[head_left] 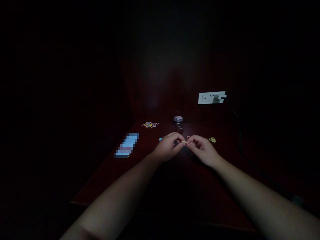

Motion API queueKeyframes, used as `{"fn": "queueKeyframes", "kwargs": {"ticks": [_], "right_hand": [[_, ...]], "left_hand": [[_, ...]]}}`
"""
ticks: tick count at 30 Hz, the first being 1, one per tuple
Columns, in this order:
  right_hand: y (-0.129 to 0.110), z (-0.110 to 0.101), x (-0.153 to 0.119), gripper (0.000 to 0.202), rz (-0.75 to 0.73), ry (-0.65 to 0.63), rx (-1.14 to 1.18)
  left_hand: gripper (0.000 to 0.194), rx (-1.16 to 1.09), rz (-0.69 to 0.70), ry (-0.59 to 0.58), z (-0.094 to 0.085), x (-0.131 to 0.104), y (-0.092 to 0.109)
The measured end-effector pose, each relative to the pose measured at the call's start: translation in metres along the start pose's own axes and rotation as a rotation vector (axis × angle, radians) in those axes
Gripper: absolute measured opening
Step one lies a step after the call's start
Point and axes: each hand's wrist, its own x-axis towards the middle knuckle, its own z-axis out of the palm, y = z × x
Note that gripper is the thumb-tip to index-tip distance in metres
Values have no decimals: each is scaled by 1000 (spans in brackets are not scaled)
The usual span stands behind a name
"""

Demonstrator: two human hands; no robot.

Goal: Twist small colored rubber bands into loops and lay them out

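A small yellow band point(184, 142) is pinched between my two hands above the middle of the dark red table point(155, 176). My left hand point(168, 146) grips its left end with thumb and fingertips, and my right hand point(203, 149) grips its right end. Just left of my left hand, a blue band point(160, 139) shows in part. A pink band point(188, 137) lies behind my right fingertips. Several yellow bands point(212, 139) form a small pile to the right. At the back left is a pile of mixed coloured bands point(150, 125).
A clear round jar with a lid point(178, 122) stands at the back middle. A blurred, bright phone-like object point(127, 145) lies on the left. On the wall, a white socket point(211, 97) holds a plug, whose dark cable point(240, 140) runs down the right side.
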Motion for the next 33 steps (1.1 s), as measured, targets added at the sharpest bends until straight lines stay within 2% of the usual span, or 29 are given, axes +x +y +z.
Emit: {"fn": "queueKeyframes", "kwargs": {"ticks": [4, 11, 14, 18, 29, 33], "right_hand": [[0, 0, 1, 23, -36, 18, -30], [3, 1, 0, 26, 13, -8, -1], [1, 0, 0, 28, 8, -17, -11], [0, -1, 0, 27, -25, 1, -46], [2, 1, 1, 23, -27, -35, -13], [1, 1, 0, 25, -35, -12, -40]], "left_hand": [[15, 1, 5, 19, 1, 0, -2], [17, -21, -47, 43, 3, -1, -5], [17, 11, 5, 61, 1, -1, -3], [14, 22, 71, 17, 0, -1, 0], [15, 28, 24, 23, 0, 0, 1], [16, 41, 11, 16, 0, 0, 0]]}}
